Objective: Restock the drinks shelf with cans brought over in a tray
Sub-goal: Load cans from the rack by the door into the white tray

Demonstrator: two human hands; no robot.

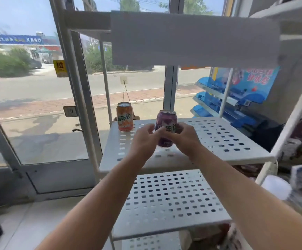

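While both hands clasp it, the purple can (166, 121), silver-topped with pale lettering, tilts slightly over the white perforated shelf (218, 134). The right hand (185, 140) curls its fingers (180, 128) round the can's right side, and the left hand (144, 141) presses a thumb on the label. An orange can (125, 117) stands upright behind it, to the left.

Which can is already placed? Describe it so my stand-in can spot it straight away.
Look at the upper perforated shelf beside the glass door. Near its back left corner stands the orange can, upright. Unlike the purple can to its right, gripped by the left hand and right hand, nothing touches it.
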